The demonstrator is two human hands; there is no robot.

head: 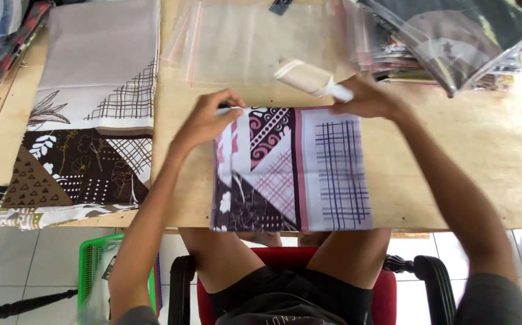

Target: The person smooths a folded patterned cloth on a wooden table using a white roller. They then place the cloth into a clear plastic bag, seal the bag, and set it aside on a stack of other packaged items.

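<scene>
Plywood surface [453, 156]: folded purple-pink patterned cloth [291, 171] lies at near edge, long axis near-to-far. Left hand [210, 120] pinches its far-left corner; right hand [366, 99], at far-right corner, w/ grip closed on beige cloth roll [309, 77].

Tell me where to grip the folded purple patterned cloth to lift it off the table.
Grip the folded purple patterned cloth by its near edge, which overhangs the wooden table, coming from the seated side. The left hand and right hand already occupy the far edge.
</scene>
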